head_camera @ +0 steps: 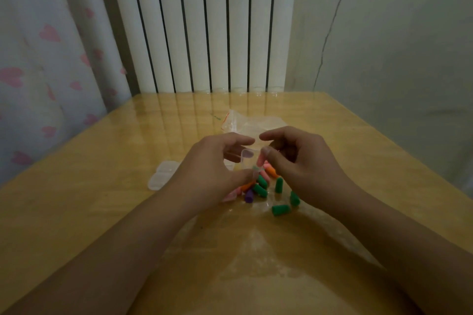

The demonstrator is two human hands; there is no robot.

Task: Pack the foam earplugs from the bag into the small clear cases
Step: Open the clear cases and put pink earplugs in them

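Note:
My left hand (210,169) holds a small clear case (246,161) with its lid up, just above a pile of foam earplugs (261,186) in green, orange, pink and purple. My right hand (304,161) pinches a pink earplug (261,159) between thumb and forefinger, right beside the case's open side. Three green earplugs (281,209) lie apart on the table in front of my right wrist. The clear zip bag (245,123) lies flat behind both hands. Whether the held case has anything inside is hidden by my fingers.
More small clear cases (161,176) lie on the wooden table (102,199) left of my left hand. A white radiator (204,23) and a heart-patterned curtain (46,59) stand behind the table; a wall is on the right.

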